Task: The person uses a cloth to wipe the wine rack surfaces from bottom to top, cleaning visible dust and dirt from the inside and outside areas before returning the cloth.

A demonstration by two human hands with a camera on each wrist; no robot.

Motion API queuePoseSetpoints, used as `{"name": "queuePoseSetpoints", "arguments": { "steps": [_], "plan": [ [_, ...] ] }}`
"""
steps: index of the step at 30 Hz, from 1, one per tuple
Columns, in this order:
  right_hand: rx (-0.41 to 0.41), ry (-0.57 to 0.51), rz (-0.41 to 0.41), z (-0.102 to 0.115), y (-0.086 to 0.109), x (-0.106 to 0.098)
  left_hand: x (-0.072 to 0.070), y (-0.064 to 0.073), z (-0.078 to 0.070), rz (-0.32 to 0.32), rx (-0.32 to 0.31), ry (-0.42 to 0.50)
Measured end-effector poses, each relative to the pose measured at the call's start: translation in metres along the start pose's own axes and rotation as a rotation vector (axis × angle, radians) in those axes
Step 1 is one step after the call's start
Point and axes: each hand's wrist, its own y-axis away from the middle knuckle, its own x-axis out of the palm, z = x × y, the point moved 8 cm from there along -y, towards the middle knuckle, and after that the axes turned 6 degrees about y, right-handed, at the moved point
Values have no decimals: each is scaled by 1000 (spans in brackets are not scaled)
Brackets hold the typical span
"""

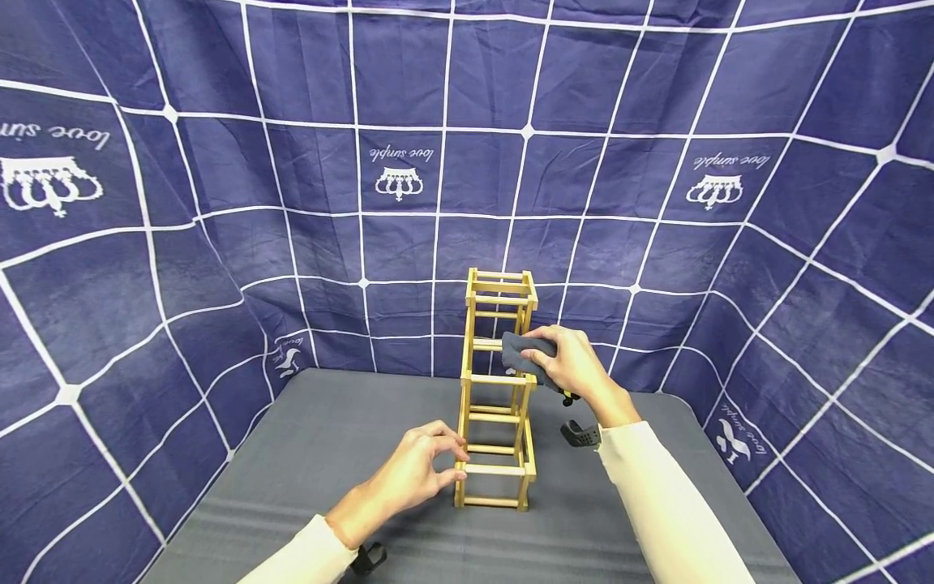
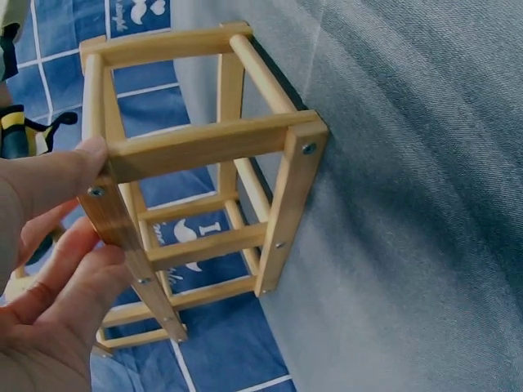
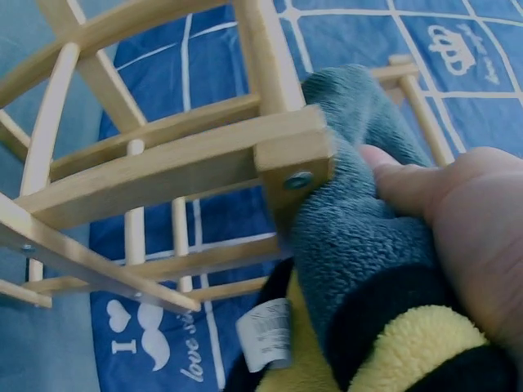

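A tall, narrow wooden rack (image 1: 499, 470) of pale slats and round bars stands on the grey surface. At its near left corner my left hand (image 1: 419, 466) pinches the frame; in the left wrist view the thumb (image 2: 94, 155) lies on the corner with the other fingers along the post. My right hand (image 1: 576, 365) grips a grey-blue plush cloth (image 3: 351, 212) and presses it against the rack's right side, about mid-height. Black and yellow plush bands (image 3: 425, 343) and a white label (image 3: 265, 333) hang below that hand. The palm-side fingers of the right hand are mostly hidden.
Dark blue fabric (image 1: 481, 170) with white grid lines surrounds the grey surface (image 1: 328, 454) at the back and sides. A black strap (image 1: 580, 434) shows at the right wrist, another strap (image 1: 368, 560) below the left. Metal screws (image 2: 309, 149) sit in the rack's joints.
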Motion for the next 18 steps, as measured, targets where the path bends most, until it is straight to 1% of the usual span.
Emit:
{"name": "queuePoseSetpoints", "arguments": {
  "steps": [5, 9, 11, 13, 18],
  "plan": [
    [-7, -5, 40, 5, 11, -7, 3, -2, -2, -6, -16, 9],
    [-37, -9, 45, 13, 17, -13, 2, -1, -3, -37, -15, 31],
    [-65, -11, 28, 19, 17, -16, 1, -1, -4, -57, -18, 40],
    [-98, -11, -1, 28, 16, -18, 1, -1, -5, -64, -26, 54],
    [-205, -48, -94, 60, 10, -20, 4, -1, -5, -37, -57, 78]
  ]
}}
